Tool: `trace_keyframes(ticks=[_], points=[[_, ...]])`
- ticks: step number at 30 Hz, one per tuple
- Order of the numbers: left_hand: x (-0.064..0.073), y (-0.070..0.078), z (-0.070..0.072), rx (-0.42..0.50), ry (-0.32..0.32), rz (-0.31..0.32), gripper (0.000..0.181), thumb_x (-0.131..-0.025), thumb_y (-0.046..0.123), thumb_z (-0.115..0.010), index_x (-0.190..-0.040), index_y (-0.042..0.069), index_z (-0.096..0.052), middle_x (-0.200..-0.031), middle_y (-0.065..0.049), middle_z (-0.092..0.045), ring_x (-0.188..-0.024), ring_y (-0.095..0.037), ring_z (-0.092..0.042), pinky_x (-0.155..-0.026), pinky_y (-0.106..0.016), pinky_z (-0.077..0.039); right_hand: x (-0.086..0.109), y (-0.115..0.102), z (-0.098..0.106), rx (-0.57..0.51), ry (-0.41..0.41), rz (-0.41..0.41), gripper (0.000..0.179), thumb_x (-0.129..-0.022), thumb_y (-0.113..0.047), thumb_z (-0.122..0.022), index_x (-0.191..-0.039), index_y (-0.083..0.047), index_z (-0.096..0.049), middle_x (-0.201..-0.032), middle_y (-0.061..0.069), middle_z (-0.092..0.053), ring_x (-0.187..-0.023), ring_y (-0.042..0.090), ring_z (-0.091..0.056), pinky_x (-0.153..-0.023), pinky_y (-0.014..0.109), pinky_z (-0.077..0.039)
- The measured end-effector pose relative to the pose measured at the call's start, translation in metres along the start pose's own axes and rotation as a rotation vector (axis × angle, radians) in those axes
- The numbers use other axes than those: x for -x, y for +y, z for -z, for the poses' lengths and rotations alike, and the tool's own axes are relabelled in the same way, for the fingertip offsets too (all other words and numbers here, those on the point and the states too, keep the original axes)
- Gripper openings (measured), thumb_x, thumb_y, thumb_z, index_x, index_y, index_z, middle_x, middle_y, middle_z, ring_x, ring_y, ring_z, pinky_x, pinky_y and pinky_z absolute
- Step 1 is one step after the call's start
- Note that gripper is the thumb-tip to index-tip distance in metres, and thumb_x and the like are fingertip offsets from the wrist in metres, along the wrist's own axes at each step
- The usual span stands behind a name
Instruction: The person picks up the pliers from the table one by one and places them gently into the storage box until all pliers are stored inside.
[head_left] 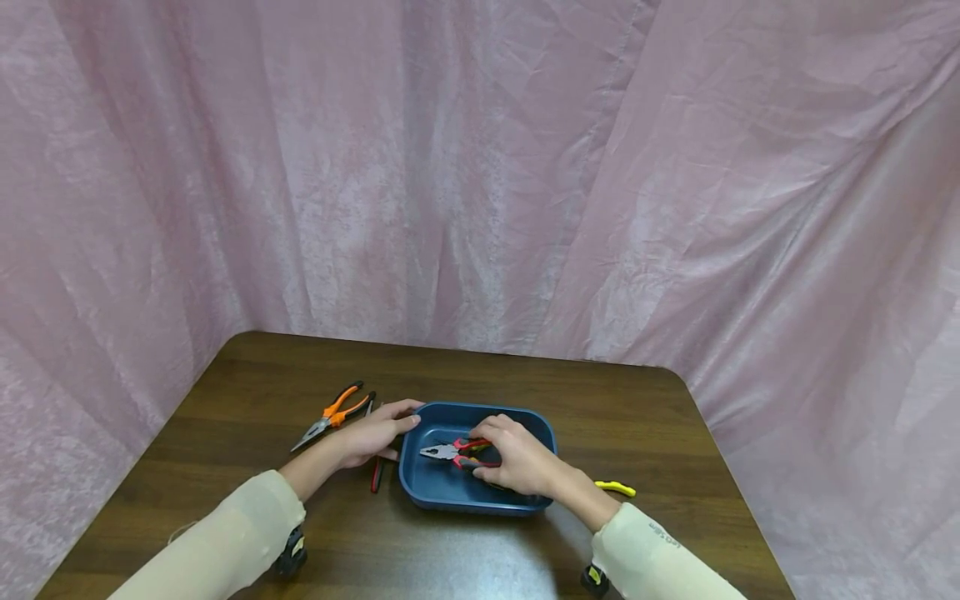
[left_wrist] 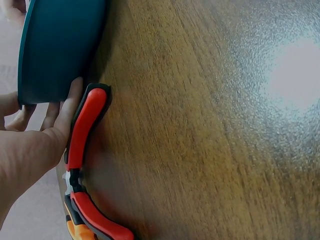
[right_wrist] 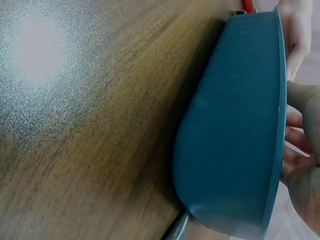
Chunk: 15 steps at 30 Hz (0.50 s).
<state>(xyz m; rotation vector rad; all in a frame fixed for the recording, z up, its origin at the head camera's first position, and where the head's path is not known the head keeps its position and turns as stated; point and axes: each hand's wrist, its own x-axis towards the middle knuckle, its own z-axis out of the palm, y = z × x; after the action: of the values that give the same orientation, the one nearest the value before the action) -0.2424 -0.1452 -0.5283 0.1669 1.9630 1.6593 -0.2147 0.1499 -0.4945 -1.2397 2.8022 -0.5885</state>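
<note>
A blue rectangular box (head_left: 480,497) with rounded corners sits on the table. My left hand (head_left: 378,433) holds its left end, the thumb at the rim and the fingers along the outside wall. Inside the box, my right hand (head_left: 513,454) grips the red-and-grey handles of combination pliers (head_left: 441,452), whose metal head points left. A bit of yellow shows between those handles; what it belongs to is hidden. Close beside my left hand lies a tool with red-and-black handles (left_wrist: 87,125), partly covered by that hand in the head view.
Long-nose pliers with orange-and-black handles (head_left: 330,417) lie left of the box. A yellow handle (head_left: 617,487) pokes out beyond my right wrist. In the right wrist view, a metal tip (right_wrist: 178,227) lies by the box's base. Pink curtains (head_left: 450,167) hang behind the wooden table (head_left: 300,350).
</note>
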Motion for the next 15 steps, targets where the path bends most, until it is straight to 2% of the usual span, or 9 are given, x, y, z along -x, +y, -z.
trace_keyframes(ticks=[15], points=[[-0.0015,-0.0015,0.0013,0.013,-0.006,0.004,0.042,-0.106,0.029,-0.048,-0.146,0.016,-0.045,-0.148,-0.014,-0.042,-0.124,-0.034,-0.048,-0.084,-0.053,-0.054,-0.0036,-0.0051,-0.0061,-0.026,-0.075,0.035,0.045,-0.088,-0.036,-0.076,-0.126,-0.014,-0.065,-0.121,-0.002,-0.065,-0.112,0.011,-0.057,-0.092,0.031,-0.051]])
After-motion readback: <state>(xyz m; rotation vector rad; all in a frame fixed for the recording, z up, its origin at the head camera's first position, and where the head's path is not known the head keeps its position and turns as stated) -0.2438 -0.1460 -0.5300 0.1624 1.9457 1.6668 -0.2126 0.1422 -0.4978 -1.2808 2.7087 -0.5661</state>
